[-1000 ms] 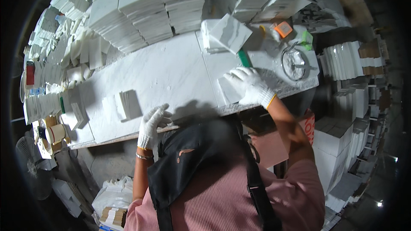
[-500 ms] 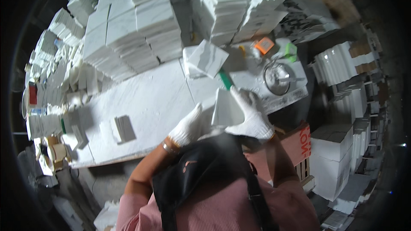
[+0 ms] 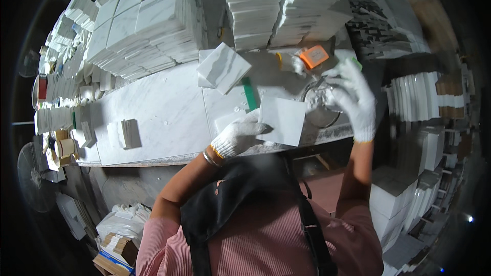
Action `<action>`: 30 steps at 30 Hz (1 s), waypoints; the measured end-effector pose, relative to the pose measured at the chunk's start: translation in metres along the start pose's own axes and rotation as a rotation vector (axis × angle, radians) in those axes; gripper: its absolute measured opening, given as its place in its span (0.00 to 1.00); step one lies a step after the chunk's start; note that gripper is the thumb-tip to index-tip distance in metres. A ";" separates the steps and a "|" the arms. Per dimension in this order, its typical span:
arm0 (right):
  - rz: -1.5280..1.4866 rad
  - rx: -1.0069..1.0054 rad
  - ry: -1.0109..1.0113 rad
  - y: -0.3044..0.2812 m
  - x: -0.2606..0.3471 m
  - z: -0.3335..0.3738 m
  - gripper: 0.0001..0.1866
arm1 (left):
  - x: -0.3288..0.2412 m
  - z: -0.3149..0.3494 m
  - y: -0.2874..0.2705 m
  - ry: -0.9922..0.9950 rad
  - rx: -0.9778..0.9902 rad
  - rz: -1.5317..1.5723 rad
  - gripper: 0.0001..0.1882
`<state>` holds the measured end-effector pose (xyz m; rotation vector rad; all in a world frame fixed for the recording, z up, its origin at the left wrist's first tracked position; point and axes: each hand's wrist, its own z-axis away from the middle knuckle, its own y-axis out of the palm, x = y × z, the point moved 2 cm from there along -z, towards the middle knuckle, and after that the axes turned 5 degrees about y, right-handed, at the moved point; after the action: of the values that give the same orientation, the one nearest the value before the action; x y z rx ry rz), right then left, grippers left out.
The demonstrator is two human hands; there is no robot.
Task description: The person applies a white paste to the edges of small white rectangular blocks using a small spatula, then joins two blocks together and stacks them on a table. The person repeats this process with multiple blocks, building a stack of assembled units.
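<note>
My left hand (image 3: 240,132), in a white knit glove with a yellow cuff edge, grips a square white tile (image 3: 284,121) by its left edge, thumb on its face. Over on the right, my right hand (image 3: 356,97), gloved the same way and slightly blurred, reaches over a round bowl (image 3: 323,115) of white powder or paste; its fingers look spread. Part of the bowl is hidden behind that hand. Up and left of the held tile, a grey-veined marble tile (image 3: 225,67) lies askew on other tiles, with a green strip (image 3: 249,93) beside it.
Tall stacks of marble tiles (image 3: 148,25) and further stacks (image 3: 253,10) line the table's far side. An orange box (image 3: 313,57) stands behind the bowl. A few tiles (image 3: 123,134) sit on the left of the worktop (image 3: 169,117). White boxes (image 3: 391,194) are piled at right.
My right hand has left the tile and moved right to the bowl. The left hand now holds the tile alone, turned flatter to view. The veined tile appears further left as the view shifted.
</note>
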<state>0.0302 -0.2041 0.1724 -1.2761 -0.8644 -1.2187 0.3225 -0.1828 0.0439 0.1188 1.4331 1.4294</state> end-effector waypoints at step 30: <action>0.225 0.141 -0.479 -0.099 0.029 -0.242 0.40 | 0.036 -0.027 -0.010 0.262 -0.459 0.668 0.19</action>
<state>-0.0966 -0.4341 0.1864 -1.5291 -1.0906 -0.6691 0.2935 -0.1787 0.0086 0.1265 1.2827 2.3646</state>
